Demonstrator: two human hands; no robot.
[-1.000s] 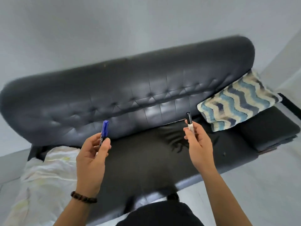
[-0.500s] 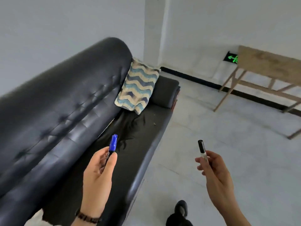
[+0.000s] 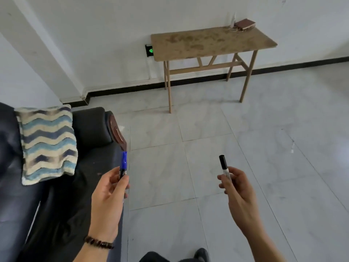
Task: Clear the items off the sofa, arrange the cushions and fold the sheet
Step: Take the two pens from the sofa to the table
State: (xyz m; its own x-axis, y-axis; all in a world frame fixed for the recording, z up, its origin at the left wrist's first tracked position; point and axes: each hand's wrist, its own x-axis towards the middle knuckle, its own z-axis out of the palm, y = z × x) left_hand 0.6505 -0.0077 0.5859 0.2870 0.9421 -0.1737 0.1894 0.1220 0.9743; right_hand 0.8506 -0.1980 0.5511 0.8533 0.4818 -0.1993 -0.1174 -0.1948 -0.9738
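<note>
My left hand [image 3: 109,201] holds a blue marker [image 3: 123,164] upright over the front edge of the black sofa [image 3: 83,186]. My right hand [image 3: 238,193] grips a black-capped marker [image 3: 223,166] upright above the floor, well right of the sofa. A cushion [image 3: 48,143] with blue and cream zigzags leans against the sofa back at the left. The sheet is out of view.
A wooden table [image 3: 209,42] stands against the far wall with a small brown object [image 3: 245,23] on its back right corner. Pale tiled floor [image 3: 207,129] lies between me and the table. The sofa's armrest [image 3: 92,125] is to the left.
The view has swung right, away from the sofa and toward the table. Both hands still hold their markers, which now sit over the sofa edge and floor.
</note>
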